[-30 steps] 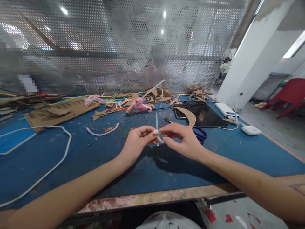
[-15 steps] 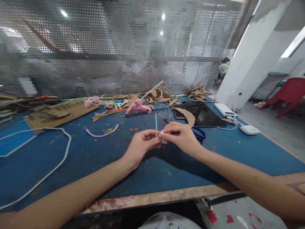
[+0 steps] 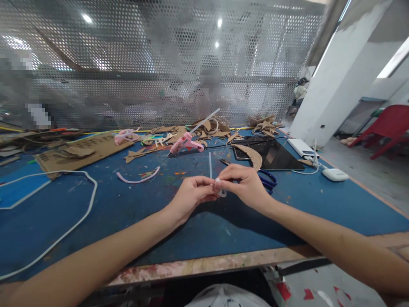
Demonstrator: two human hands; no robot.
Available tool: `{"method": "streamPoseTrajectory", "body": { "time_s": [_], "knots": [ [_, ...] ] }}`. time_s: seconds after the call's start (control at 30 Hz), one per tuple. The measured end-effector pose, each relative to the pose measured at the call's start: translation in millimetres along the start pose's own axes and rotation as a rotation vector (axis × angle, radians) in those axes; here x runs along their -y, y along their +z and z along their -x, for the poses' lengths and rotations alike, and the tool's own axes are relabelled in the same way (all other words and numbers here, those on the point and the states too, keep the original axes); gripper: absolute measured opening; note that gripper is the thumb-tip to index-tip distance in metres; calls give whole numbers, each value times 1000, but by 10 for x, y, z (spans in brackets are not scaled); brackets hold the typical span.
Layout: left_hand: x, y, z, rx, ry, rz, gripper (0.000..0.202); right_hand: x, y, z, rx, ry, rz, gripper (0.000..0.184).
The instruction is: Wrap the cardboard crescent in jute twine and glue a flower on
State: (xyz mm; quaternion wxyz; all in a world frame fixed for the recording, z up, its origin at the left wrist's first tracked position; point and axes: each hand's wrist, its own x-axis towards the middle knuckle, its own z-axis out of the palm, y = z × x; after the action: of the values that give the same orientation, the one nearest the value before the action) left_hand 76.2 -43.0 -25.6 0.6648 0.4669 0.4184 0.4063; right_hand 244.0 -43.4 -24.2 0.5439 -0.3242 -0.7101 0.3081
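Note:
My left hand (image 3: 194, 192) and my right hand (image 3: 241, 181) meet over the middle of the blue table. Between their fingertips is a small whitish, translucent looped piece (image 3: 221, 193), pinched from both sides; its exact kind is too small to tell. Just beyond the fingers lies a clear glue stick (image 3: 210, 164). Blue-handled scissors (image 3: 267, 180) lie by my right hand, partly hidden behind it. Farther back rests a pink glue gun (image 3: 185, 144) with a long glue stick poking from its rear. To the left is a curved pale-pink strip (image 3: 139, 181).
Cardboard scraps (image 3: 166, 132) line the back, and a cardboard sheet (image 3: 83, 151) lies left. A white cable (image 3: 91, 200) loops across the left side. At right are a dark tablet (image 3: 281, 155), a white power bank (image 3: 302, 148) and a white case (image 3: 335, 174). Perforated metal (image 3: 143, 64) stands behind.
The fingers have shifted slightly around the small piece, and more of its loop shows below the right fingertips. The other things stay in place.

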Motion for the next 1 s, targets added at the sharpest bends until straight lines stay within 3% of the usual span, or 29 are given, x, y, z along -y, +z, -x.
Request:
{"method": "streamPoseTrajectory", "body": {
  "time_s": [0.2, 0.5, 0.6, 0.73, 1.0],
  "knots": [
    [49, 31, -24, 29, -20, -11, 28, 121, -37, -41, -79, 10, -95, 6],
    [97, 35, -18, 11, 17, 19, 32, 4, -1, -67, -106, 261, -353, 23],
    [111, -2, -40, -49, 69, 81, 36, -80, 3, -52, -46, 294, -269, 38],
    [110, -46, -50, -94, 108, 110, 41, -166, 19, 6, 105, 330, -86, 24],
    [59, -65, -43, -105, 197, 12, 51, -234, 51, -6, 132, 484, -261, 35]
  ]
}}
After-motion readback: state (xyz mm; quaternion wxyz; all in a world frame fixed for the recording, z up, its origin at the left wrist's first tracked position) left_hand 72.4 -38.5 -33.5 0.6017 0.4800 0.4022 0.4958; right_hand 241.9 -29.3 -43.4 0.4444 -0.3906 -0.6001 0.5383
